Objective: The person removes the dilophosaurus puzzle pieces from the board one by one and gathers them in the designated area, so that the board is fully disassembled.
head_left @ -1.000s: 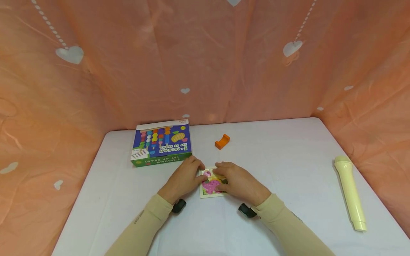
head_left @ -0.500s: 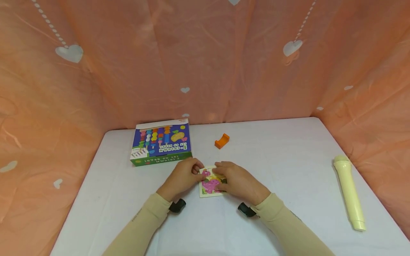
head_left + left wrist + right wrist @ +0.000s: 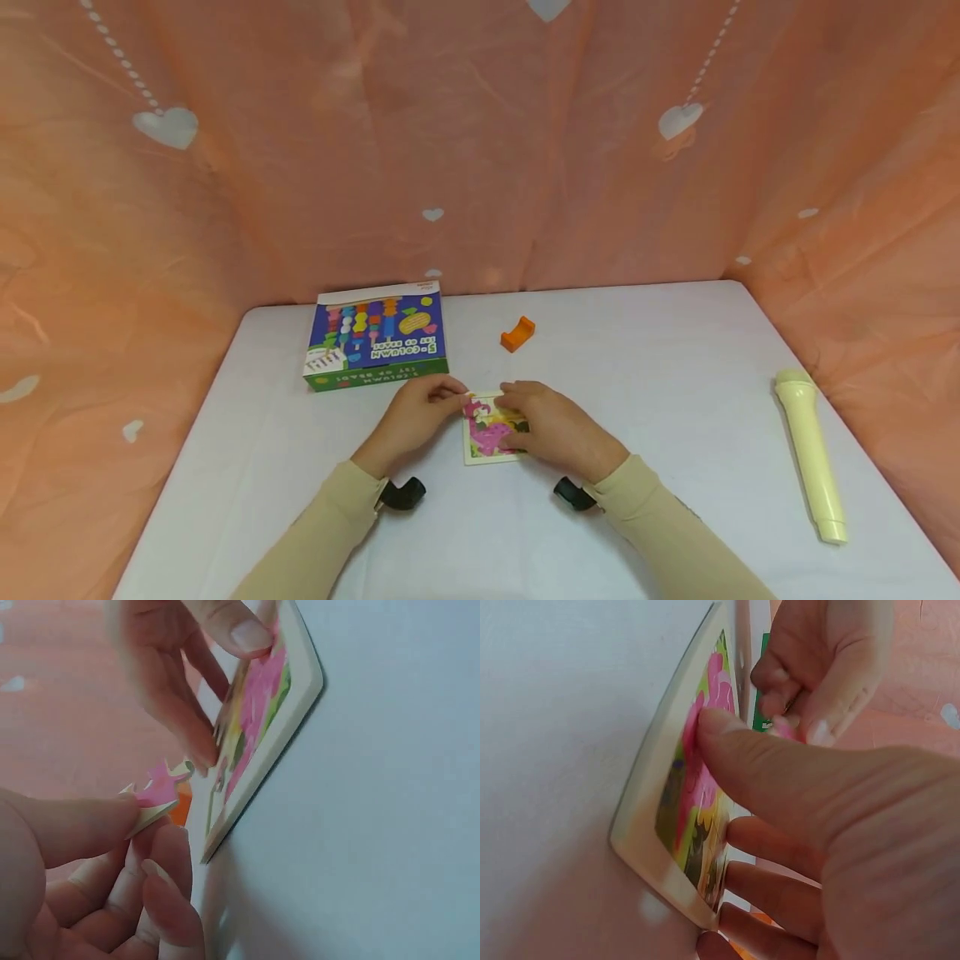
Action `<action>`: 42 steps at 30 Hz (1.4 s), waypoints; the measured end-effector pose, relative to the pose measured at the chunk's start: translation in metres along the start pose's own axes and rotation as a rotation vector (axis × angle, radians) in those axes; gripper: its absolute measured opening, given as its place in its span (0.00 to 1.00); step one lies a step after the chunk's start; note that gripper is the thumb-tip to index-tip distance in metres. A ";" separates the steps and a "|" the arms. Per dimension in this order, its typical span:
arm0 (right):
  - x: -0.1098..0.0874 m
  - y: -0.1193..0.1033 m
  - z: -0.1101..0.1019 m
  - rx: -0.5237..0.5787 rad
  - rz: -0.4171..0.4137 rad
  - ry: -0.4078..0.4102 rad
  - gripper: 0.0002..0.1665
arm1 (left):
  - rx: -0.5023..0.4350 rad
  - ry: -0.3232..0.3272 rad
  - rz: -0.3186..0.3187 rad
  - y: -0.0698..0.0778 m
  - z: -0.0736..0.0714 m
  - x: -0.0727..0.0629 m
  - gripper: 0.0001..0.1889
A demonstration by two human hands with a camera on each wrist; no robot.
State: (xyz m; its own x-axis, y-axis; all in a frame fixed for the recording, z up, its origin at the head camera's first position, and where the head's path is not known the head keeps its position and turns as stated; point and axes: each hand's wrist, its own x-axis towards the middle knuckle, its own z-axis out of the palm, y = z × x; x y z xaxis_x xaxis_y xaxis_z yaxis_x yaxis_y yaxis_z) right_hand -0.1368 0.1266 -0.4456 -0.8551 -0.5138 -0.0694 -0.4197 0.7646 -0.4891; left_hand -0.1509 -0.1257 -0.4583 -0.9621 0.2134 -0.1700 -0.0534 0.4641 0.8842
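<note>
A small square jigsaw puzzle (image 3: 489, 437) with a pale frame and a pink and green picture lies on the white table. Between thumb and fingers my left hand (image 3: 412, 417) pinches a pink jigsaw piece (image 3: 157, 791), held just off the puzzle's far left corner. The left wrist view shows this piece apart from the board, with its knobs showing. My right hand (image 3: 562, 429) rests over the puzzle's right side. Its thumb (image 3: 727, 731) presses on the pink part of the picture, while the other fingers lie toward the far and right edge, hiding that part.
A blue and green bead-set box (image 3: 375, 333) stands at the back left, close beyond my left hand. An orange curved block (image 3: 518, 334) lies behind the puzzle. Far right on the table is a pale yellow microphone-shaped object (image 3: 812, 458). A peach curtain (image 3: 480, 150) hangs behind.
My left hand has drawn back left from the puzzle, lifting the pink jigsaw piece away at the far left corner. My right hand has stayed on the puzzle.
</note>
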 end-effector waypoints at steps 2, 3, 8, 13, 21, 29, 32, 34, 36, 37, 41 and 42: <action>-0.001 0.000 0.000 0.004 0.016 0.001 0.33 | -0.035 0.000 -0.021 -0.001 -0.007 -0.005 0.07; -0.001 -0.001 0.000 0.011 0.026 -0.001 0.33 | -0.046 -0.001 -0.031 -0.003 -0.012 -0.009 0.08; -0.001 -0.003 0.002 0.031 0.037 -0.014 0.35 | -0.015 0.058 -0.080 -0.019 -0.048 -0.030 0.12; -0.001 -0.002 0.001 0.011 0.035 -0.004 0.36 | 0.091 0.125 -0.076 -0.036 -0.085 -0.046 0.15; -0.002 -0.001 -0.002 -0.004 0.049 -0.012 0.36 | 0.187 0.121 -0.092 -0.055 -0.112 -0.060 0.15; 0.002 0.003 -0.006 -0.027 0.101 0.004 0.33 | 0.204 0.140 -0.113 -0.059 -0.118 -0.065 0.15; 0.002 0.005 -0.007 -0.015 0.104 0.009 0.34 | 0.211 0.137 -0.115 -0.061 -0.118 -0.065 0.14; 0.002 0.007 -0.008 -0.012 0.101 0.005 0.34 | 0.217 0.138 -0.114 -0.061 -0.117 -0.066 0.14; 0.001 0.007 -0.009 -0.013 0.095 0.005 0.33 | 0.223 0.139 -0.112 -0.061 -0.117 -0.066 0.13; 0.001 0.007 -0.010 -0.016 0.092 0.004 0.33 | 0.233 0.142 -0.107 -0.061 -0.117 -0.066 0.13; 0.000 0.007 -0.012 -0.024 0.084 0.011 0.33 | 0.263 0.158 -0.095 -0.061 -0.116 -0.067 0.13; -0.001 0.008 -0.012 -0.023 0.084 0.014 0.33 | 0.280 0.167 -0.095 -0.061 -0.115 -0.067 0.13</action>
State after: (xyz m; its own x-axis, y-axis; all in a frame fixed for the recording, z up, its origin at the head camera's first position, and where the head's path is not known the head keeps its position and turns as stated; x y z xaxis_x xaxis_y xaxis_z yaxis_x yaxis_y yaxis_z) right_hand -0.1431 0.1373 -0.4390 -0.8914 -0.4427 -0.0972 -0.3534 0.8132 -0.4624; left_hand -0.1140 -0.2674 -0.4511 -0.9881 0.0243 -0.1519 -0.0921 0.6979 0.7102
